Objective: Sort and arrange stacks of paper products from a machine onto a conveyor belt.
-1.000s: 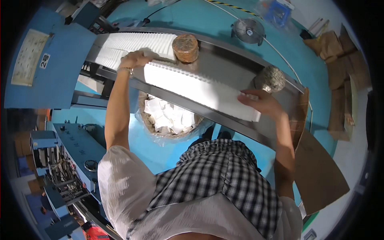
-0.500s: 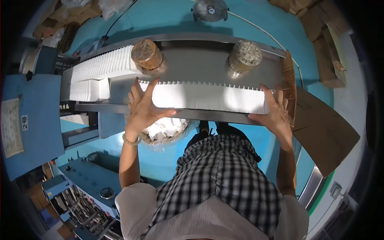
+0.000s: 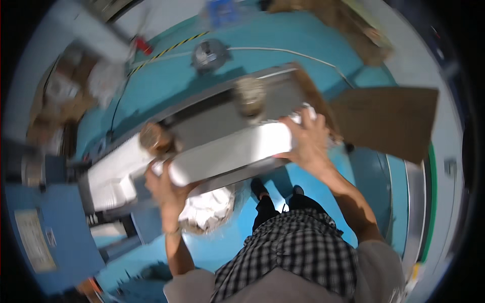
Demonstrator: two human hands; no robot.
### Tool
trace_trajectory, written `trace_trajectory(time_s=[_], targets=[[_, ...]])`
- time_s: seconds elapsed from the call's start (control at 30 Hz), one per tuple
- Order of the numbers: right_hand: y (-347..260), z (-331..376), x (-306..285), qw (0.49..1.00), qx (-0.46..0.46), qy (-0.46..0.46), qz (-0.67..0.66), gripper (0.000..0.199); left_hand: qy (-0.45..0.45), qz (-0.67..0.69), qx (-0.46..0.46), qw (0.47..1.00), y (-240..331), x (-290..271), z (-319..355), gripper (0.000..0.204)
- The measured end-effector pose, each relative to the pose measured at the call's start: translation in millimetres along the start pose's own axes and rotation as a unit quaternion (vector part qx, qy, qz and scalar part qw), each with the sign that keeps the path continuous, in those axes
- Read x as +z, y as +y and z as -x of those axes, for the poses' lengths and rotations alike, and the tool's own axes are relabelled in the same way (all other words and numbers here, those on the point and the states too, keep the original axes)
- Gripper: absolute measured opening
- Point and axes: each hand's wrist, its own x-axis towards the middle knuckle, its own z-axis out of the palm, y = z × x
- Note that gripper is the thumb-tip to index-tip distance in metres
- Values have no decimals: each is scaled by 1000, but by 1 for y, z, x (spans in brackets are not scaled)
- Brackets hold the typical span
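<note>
Fingers spread, the left hand [image 3: 169, 194] and right hand [image 3: 312, 145] clasp a long white stack [image 3: 232, 152] at its ends, a gathering hold seemingly calling for even inward pressure.

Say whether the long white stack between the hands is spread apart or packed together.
Packed together: the white stack shows as one unbroken block, the left hand at one end, the right hand at the other.

The stack [image 3: 227, 154] – white, sheet upon sheet in one long straight bar – spans from left grip [image 3: 171, 194] to right grip [image 3: 309, 144], along the trough's [image 3: 217, 121] near side, slightly blurred, brightest toward its right end.
</note>
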Motion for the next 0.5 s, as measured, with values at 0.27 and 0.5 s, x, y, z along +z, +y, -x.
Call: trace_trajectory(time_s=[0.27,0.5], targets=[[62,103,-117,969,35,240,-43,71,137,54,118,982,121,-70,0,93],[182,304,-199,866,182,463,50,67,150,208,320,912,344,-54,45,85]])
